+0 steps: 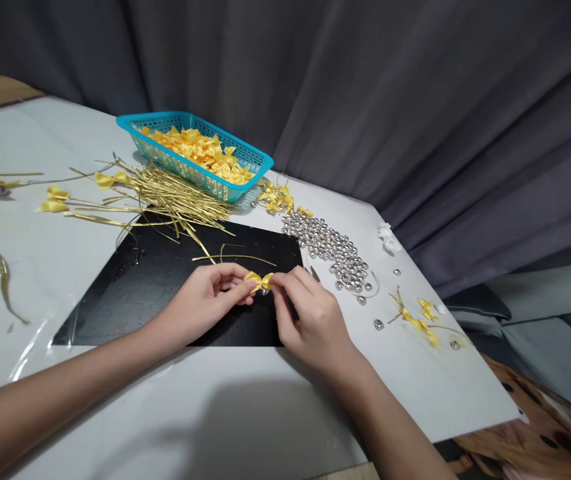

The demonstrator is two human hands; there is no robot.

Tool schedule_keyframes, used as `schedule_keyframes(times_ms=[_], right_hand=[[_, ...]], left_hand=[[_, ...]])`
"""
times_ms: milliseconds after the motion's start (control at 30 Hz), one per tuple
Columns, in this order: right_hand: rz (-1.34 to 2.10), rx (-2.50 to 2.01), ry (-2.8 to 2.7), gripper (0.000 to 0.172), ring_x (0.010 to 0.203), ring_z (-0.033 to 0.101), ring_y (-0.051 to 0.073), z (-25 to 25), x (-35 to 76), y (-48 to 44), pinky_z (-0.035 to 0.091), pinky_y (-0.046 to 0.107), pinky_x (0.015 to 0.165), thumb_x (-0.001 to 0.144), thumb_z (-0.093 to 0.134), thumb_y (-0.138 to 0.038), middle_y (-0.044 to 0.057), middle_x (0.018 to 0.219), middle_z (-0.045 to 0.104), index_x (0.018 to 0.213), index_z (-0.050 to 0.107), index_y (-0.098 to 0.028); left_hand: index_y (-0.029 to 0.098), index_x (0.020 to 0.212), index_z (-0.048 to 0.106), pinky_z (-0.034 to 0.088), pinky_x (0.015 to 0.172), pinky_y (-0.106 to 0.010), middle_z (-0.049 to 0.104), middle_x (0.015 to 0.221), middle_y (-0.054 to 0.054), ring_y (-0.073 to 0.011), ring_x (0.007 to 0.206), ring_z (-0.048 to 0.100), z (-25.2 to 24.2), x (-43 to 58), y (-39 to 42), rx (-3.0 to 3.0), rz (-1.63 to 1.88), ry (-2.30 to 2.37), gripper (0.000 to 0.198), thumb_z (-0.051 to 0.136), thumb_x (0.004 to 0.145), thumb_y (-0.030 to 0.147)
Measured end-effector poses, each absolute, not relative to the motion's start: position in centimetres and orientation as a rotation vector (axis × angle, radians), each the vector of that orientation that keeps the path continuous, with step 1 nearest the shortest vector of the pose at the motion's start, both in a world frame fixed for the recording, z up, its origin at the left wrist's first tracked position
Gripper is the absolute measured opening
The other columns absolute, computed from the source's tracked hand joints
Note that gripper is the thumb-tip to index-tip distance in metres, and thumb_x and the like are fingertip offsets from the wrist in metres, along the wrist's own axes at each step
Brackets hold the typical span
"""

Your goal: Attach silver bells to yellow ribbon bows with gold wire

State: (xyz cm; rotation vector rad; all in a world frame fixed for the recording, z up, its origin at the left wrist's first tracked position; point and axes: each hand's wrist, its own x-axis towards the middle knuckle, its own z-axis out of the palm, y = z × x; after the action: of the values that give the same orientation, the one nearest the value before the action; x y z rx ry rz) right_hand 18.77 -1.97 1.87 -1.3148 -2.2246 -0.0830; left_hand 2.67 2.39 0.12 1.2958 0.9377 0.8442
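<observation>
My left hand [210, 298] and my right hand [310, 319] meet over a black mat [155, 287], both pinching a small yellow ribbon bow [259, 281] between thumb and fingers. A tiny silver bit shows at the bow's middle. Behind my hands a loose gold wire tie [235, 257] lies on the mat. A pile of gold wire ties [170, 197] lies at the mat's far edge.
A turquoise basket [245, 187] holds many yellow bows. A heap of silver beads [335, 252] lies to the right of the mat, with stray beads and finished bows [418, 319] near the table's right edge. More bows [53, 200] lie far left. Grey curtain behind.
</observation>
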Motion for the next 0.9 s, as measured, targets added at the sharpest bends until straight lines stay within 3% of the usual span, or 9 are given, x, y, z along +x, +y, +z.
schedule_keyframes(times_ms=[900], right_hand=[[-0.291, -1.308, -2.296, 0.026, 0.059, 0.053, 0.016, 0.7, 18.5, -2.0, 0.044, 0.024, 0.052, 0.089, 0.037, -0.006, 0.006, 0.072, 0.056, 0.101, 0.06, -0.009]], left_hand=[[0.014, 0.077, 0.066, 0.053, 0.061, -0.023, 0.068, 0.069, -0.002, -0.0144, 0.063, 0.063, -0.1, 2.6, 2.2, 1.441, 0.881, 0.944, 0.019, 0.062, 0.076, 0.032]])
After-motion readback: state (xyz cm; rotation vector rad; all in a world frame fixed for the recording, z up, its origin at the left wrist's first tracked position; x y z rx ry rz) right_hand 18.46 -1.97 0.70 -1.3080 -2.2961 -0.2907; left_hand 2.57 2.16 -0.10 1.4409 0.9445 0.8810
